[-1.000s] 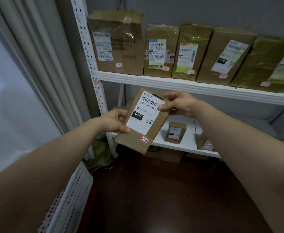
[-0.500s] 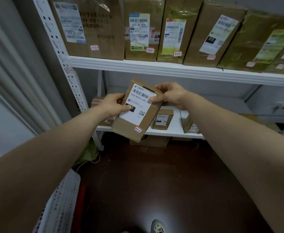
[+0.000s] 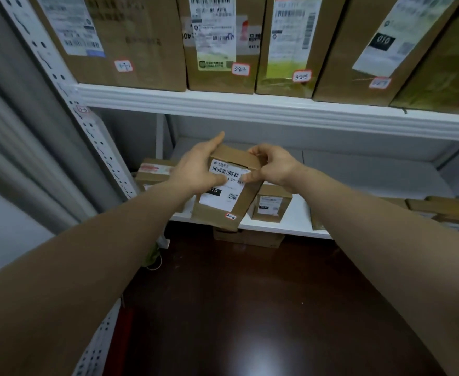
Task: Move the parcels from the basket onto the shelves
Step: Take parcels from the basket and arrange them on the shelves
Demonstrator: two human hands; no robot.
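- Parcel (image 3: 231,196): small brown box, white label facing the camera, held tilted in the air in front of the lower shelf (image 3: 291,225).
- Left hand (image 3: 195,169): grips the parcel's left top corner, thumb across the label, fingers wrapped behind.
- Right hand (image 3: 274,166): pinches the right top corner, thumb on the label, fingers curled over the far edge.
- Small box (image 3: 272,204) stands on the lower shelf just right of the parcel.
- Upper shelf (image 3: 250,107) carries a row of labelled boxes (image 3: 130,36).
- White perforated basket (image 3: 98,348), near left.
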